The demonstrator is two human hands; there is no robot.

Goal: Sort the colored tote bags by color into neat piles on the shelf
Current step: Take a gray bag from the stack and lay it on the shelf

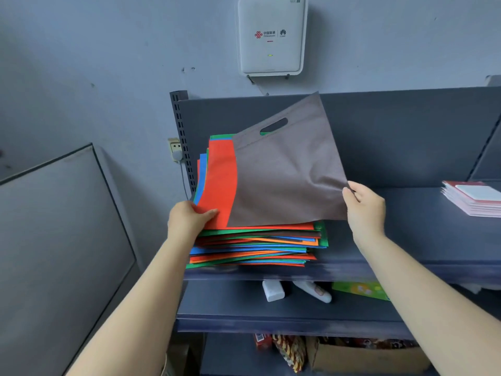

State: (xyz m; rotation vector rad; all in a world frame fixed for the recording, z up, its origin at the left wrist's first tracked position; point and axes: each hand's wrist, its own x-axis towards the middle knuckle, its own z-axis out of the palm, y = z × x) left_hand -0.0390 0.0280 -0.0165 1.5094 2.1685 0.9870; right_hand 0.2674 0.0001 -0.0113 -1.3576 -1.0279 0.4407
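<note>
— What hangs on the wall at the top of the frame?
— A white router box [271,36] with red and dark logos and a small green light.

— And at the left?
— A grey panel [54,240] fills the lower left. A wall socket [175,150] with a plug sits beside a slotted metal post [184,142].

— On the right?
— A stack of pink booklets [474,199] at the right edge.

— Lower down?
— Two white bottles [298,291] lying down, a green packet [360,290], and a cardboard box [366,356] at the bottom.
</note>
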